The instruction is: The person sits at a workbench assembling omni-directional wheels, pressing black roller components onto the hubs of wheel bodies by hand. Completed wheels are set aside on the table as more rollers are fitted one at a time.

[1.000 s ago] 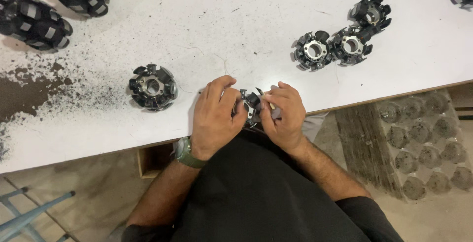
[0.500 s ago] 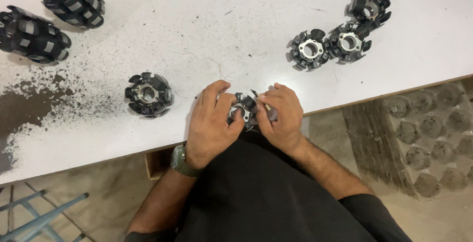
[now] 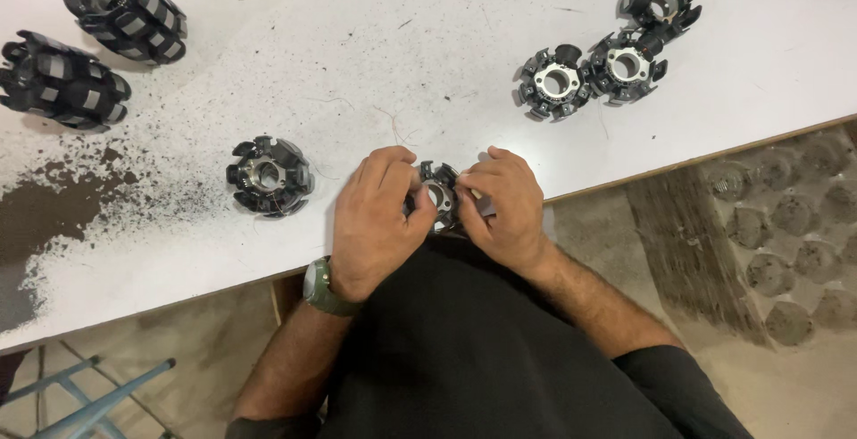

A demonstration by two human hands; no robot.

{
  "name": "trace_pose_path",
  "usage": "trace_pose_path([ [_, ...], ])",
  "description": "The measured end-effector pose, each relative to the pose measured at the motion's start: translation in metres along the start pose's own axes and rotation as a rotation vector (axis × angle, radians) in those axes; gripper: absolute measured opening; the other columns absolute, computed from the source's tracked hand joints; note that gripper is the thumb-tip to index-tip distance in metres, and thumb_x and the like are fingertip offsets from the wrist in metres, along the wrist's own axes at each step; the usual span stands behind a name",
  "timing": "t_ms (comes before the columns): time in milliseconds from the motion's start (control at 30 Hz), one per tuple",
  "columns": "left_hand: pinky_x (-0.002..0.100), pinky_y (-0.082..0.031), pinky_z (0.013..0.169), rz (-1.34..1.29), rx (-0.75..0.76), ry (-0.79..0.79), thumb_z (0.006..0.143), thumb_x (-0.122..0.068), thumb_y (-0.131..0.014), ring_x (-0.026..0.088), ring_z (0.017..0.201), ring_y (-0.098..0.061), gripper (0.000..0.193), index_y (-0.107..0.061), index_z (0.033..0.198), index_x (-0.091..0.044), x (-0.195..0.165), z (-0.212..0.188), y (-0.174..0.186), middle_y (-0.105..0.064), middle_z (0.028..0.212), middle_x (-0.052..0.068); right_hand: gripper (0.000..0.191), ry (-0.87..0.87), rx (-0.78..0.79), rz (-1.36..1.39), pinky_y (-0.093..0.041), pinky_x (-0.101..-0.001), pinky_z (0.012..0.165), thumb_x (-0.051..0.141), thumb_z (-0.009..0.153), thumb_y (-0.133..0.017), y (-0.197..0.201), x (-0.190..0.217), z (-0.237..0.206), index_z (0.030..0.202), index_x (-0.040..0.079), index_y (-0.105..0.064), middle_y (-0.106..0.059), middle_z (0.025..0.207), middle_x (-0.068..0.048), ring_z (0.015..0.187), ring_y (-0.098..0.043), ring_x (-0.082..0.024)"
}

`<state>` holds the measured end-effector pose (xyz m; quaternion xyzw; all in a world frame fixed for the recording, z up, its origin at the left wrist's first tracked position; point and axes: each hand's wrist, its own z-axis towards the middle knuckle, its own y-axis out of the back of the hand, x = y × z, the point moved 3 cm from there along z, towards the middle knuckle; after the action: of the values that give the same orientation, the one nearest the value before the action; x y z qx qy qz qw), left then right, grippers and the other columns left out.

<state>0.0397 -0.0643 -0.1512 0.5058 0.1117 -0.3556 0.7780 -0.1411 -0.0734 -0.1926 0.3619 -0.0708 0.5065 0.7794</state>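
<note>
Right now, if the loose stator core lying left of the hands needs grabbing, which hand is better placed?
Left. The left hand sits nearest the loose stator core, with bare table between them. The right hand is on the far side of the held stator core and would have to cross over.

black toothed stator core | silver hub | at table edge | held
</note>
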Motion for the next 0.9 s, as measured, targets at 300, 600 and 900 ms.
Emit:
trace_pose_path([
  [300, 0.042, -0.057, 0.084, 0.016, 0.022, 0.013, 0.091, -0.011, -0.074, 0.031, 0.103, -0.068, 0.019, -0.067, 0.108, -0.004, 0.0008, -0.0036, -0.0049, -0.067, 0.118, 0.010, 0.032, -0.001, -0.004, -0.020, -0.055, -0.0506, 0.104, -0.004, 0.085, -0.077, -0.0019, -0.0003, -0.0018, 0.111, 0.006, -0.061, -0.069, 0.100, -0.010, 0.094, -0.069, -0.028],
  [600, 0.040, -0.058, 0.084, 0.011, -0.058, -0.056, 0.091, -0.006, -0.074, 0.029, 0.101, -0.070, 0.015, -0.066, 0.104, -0.004, 0.0002, -0.0086, -0.0027, -0.068, 0.119, 0.009, 0.035, 0.021, -0.006, -0.045, -0.055, -0.0504, 0.101, -0.005, 0.083, -0.078, -0.0012, 0.0016, 0.0026, 0.112, 0.005, -0.060, -0.068, 0.100, -0.011, 0.093, -0.069, -0.030],
  [900, 0.042, -0.056, 0.085, 0.082, -0.041, -0.147, 0.084, -0.004, -0.074, 0.031, 0.106, -0.068, 0.020, -0.064, 0.101, -0.003, -0.0002, -0.0023, 0.0043, -0.065, 0.122, 0.012, 0.035, 0.013, 0.011, -0.044, -0.055, -0.0504, 0.101, -0.005, 0.084, -0.078, -0.0024, 0.0036, 0.0029, 0.112, 0.005, -0.059, -0.068, 0.098, -0.010, 0.091, -0.069, -0.029],
])
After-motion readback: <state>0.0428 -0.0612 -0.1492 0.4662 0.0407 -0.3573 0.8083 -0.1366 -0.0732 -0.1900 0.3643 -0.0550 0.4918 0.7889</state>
